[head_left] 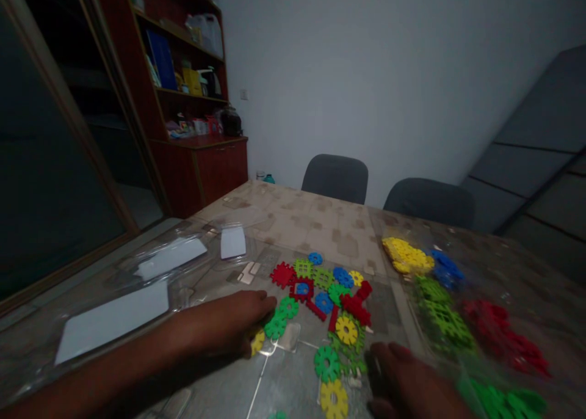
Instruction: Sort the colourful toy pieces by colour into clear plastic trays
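My left hand reaches over the table with fingers and thumb apart. A yellow notched disc lies by its thumb, partly hidden, and a green notched disc is just beyond its fingertips. My right hand is blurred at the lower right, its fingers slightly spread; nothing shows in them. Beside it lie a green notched disc, a yellow notched disc and a light green lattice piece. Farther up, a red bar-shaped piece rests among several linked-looking red, blue and green pieces.
Clear plastic trays with white cards lie on the left of the table. At right, transparent bags hold yellow pieces, blue pieces, light green lattices, red pieces and green pieces. Two grey chairs stand beyond.
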`<state>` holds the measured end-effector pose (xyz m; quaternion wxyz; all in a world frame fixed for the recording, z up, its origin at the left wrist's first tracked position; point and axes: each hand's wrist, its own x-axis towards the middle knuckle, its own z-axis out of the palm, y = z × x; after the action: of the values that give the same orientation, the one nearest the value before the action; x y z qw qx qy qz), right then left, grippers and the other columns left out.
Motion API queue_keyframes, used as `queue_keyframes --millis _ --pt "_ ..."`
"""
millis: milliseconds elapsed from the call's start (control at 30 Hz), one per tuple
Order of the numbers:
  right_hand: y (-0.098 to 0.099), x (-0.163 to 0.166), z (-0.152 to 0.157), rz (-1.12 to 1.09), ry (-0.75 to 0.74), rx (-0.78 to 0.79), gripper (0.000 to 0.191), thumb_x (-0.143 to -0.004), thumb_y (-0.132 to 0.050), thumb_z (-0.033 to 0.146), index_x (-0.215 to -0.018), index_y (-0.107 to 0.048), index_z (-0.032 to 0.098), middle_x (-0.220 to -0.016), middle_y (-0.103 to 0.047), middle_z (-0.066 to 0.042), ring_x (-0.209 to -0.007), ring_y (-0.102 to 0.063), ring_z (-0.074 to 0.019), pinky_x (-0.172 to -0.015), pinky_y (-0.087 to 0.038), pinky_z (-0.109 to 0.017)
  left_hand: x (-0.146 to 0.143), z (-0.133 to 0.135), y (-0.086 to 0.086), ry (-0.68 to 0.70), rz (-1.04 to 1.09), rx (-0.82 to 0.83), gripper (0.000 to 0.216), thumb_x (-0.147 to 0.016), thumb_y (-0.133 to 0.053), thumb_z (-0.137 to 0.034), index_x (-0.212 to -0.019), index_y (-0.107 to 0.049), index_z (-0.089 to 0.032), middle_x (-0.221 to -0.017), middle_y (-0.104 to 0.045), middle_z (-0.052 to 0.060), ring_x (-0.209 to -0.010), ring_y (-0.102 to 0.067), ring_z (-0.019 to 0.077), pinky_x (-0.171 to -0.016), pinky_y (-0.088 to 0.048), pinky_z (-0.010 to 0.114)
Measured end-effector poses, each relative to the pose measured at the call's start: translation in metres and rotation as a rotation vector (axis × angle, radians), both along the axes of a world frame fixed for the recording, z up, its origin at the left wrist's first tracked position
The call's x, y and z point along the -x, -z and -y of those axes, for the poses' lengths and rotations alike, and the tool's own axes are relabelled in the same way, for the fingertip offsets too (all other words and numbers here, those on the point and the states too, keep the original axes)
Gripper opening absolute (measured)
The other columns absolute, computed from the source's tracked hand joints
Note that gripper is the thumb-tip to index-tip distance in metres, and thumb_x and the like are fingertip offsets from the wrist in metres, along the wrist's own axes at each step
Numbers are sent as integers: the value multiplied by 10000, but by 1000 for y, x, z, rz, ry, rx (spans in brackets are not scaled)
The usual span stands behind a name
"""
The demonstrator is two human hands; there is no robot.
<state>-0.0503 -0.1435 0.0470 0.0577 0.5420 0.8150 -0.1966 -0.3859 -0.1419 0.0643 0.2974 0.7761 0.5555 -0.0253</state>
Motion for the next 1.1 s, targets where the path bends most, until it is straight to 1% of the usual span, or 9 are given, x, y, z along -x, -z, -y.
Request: queue_keyframes --millis 167,300,433,600,733,833,933,1033,1100 --pt "11 32 -3 -64 -34 -21 452 -754 -567 42 -1171 -651 194 -1188 -683 -155 -1028 -693 -290 -850 -513 -361 -15 1 13 45 218 -63 290 -775 -708 -126 -990 -555 -244 -1015 -607 1 -899 -587 208 -736 -439 296" --pt "2 41 -5 -134 -68 -32 309 -848 -531 90 -1109 -651 200 -1102 -688 -124 -997 -681 -268 -808 -495 -337 -10 -3 10 131 249 -149 217 -833 -646 -123 -995 -567 -243 -1042 -622 3 -939 -579 204 -798 -439 296" --pt "-1 49 5 -203 -135 -23 187 -909 -538 189 -1051 -658 209 -1095 -683 -112 -974 -668 -257 -794 -499 -330 -1 -8 8 163 194 -207 111 -905 -623 -210 -1006 -587 -239 -1036 -627 26 -919 -585 220 -791 -450 307" --pt "14 69 16 -235 -128 -25 442 -851 -634 181 -1292 -615 204 -1313 -619 -147 -1190 -607 -312 -976 -480 -392 -4 -10 22 128 197 -342 294 -972 -571 -260 -1264 -570 -295 -1196 -595 60 -1038 -580 259 -886 -456 353" --pt "20 72 14 -279 -84 -35 403 -822 -649 141 -1219 -636 205 -1291 -622 -129 -1180 -600 -290 -953 -475 -354 -12 -12 32 117 204 -341 401 -961 -614 -287 -1355 -544 -324 -1157 -570 59 -1033 -577 268 -879 -449 353" --pt "18 68 11 -335 -70 -29 348 -801 -650 107 -1134 -637 206 -1189 -656 -101 -1065 -624 -248 -886 -461 -316 -15 -14 34 69 217 -307 387 -892 -689 -265 -1266 -592 -278 -1155 -554 56 -1050 -558 267 -886 -437 348" --pt "12 64 7 -393 -56 1 195 -811 -608 74 -961 -640 195 -960 -688 -43 -857 -618 -189 -747 -420 -267 -14 -18 32 25 291 -293 257 -816 -698 -189 -1057 -619 -226 -1105 -564 38 -1026 -544 241 -870 -422 323" --pt "4 65 4 -469 -83 95 171 -754 -627 34 -832 -635 185 -776 -648 19 -714 -562 -139 -638 -348 -228 -8 -23 26 -9 395 -197 97 -810 -657 -215 -869 -582 -196 -914 -575 9 -863 -543 197 -741 -407 282" --pt "6 71 6 -501 -118 217 210 -701 -668 19 -827 -657 186 -728 -631 48 -663 -543 -117 -599 -328 -207 -2 -25 20 -32 459 -77 120 -822 -632 -264 -791 -540 -194 -783 -540 -15 -739 -516 170 -646 -373 263"
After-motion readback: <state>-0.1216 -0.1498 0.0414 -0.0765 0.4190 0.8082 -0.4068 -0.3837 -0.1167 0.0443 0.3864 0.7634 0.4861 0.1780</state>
